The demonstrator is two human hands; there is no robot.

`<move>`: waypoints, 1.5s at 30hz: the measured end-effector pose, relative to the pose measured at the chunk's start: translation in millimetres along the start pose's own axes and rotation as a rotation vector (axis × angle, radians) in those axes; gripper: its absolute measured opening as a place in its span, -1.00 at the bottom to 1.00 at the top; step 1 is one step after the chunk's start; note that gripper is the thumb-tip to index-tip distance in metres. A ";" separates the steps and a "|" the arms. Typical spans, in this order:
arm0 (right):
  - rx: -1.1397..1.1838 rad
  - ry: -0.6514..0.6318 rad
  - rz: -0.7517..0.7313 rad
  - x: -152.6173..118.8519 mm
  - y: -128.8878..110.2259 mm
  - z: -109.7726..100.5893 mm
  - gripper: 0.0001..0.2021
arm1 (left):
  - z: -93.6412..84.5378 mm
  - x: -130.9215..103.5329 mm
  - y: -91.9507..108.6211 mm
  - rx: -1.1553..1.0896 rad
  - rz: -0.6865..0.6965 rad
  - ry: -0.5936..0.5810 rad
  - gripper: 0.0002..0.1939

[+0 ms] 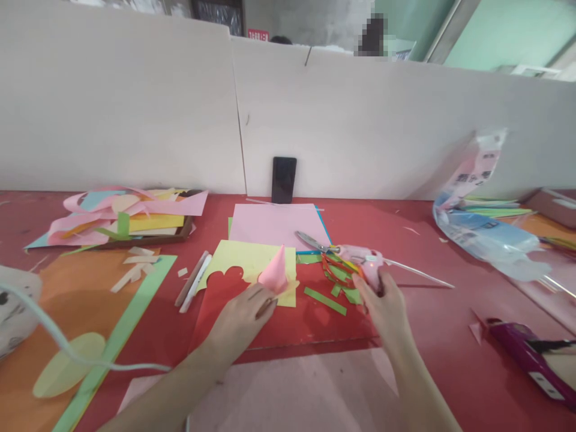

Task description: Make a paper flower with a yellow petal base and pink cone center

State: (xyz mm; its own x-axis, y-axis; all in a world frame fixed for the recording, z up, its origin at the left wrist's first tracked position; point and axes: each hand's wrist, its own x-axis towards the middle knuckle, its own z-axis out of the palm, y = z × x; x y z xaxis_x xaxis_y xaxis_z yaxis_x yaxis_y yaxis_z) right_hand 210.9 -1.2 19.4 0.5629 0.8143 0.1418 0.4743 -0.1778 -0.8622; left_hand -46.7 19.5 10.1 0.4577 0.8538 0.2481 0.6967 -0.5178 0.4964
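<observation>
My left hand (pixel 247 309) is closed, its fingers gripping a pink paper cone (pixel 275 273) near its base; the cone's tip points up. A pale yellow paper piece shows beside the cone's base. In my right hand (pixel 384 300) is a pink glue gun (pixel 363 257), its nozzle toward the left and a long glue stick (pixel 423 273) out of its back. Scissors (pixel 312 241) with orange handles lie by the gun, blades pointing up-left, partly hidden. Under my hands are a red sheet (pixel 279 336), a yellow sheet (pixel 238 252) and green strips (pixel 326 301).
A box of paper scraps (pixel 135 222) stands at the left. Two pens (pixel 194 283) lie beside the yellow sheet. A phone (pixel 284 180) leans on the white partition (pixel 360 120). At the right are a plastic bag (pixel 481 222) and a purple tool (pixel 526 360). A white cord (pixel 67 348) crosses the left.
</observation>
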 end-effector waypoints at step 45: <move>-0.360 -0.342 -0.329 -14.5 2.5 24.8 -0.75 | -5.2 1.6 0.7 -0.162 -0.161 -0.026 -0.87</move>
State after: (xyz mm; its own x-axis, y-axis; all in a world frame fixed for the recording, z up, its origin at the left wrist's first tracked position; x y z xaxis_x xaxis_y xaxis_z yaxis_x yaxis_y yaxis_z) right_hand 187.2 0.2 3.2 0.1255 0.9795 0.1574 0.8200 -0.0131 -0.5722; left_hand -48.4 20.8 15.1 0.3631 0.9220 0.1348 0.6654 -0.3578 0.6552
